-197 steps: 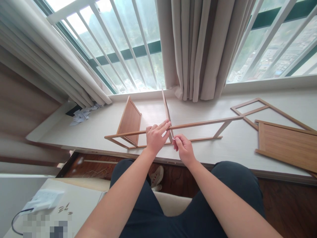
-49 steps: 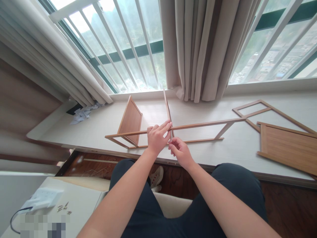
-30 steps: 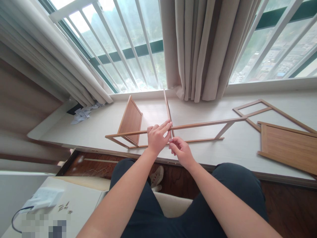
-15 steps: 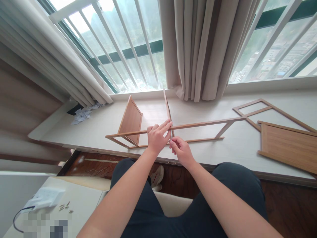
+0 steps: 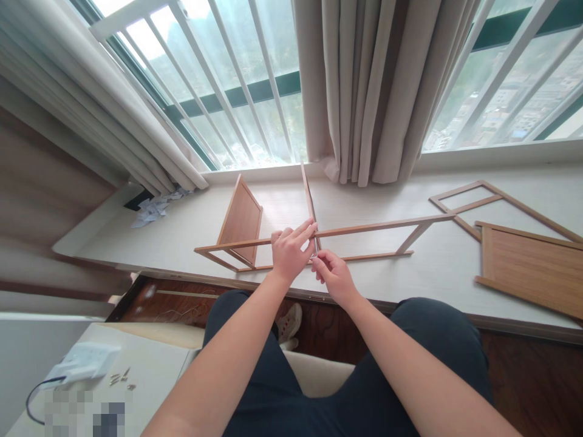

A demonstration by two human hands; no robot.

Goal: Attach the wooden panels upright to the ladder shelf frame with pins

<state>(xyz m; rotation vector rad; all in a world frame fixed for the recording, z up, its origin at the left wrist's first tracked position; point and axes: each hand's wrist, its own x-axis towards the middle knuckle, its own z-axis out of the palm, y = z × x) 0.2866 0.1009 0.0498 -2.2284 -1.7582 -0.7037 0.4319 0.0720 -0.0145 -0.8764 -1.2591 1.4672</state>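
Silvery, a thin rod [image 5: 316, 247] sits pinched in the curled right hand [image 5: 335, 276].

Grips the wooden frame [image 5: 382, 226] at the centre of the view with the left hand [image 5: 290, 250]. Pinches a thin metal rod [image 5: 316, 247] in the right hand [image 5: 335, 276], just below and right of there. Has one wooden panel [image 5: 239, 221] upright left of centre, another panel [image 5: 532, 264] flat at the right edge, and small metal fasteners [image 5: 113, 380] at lower left.
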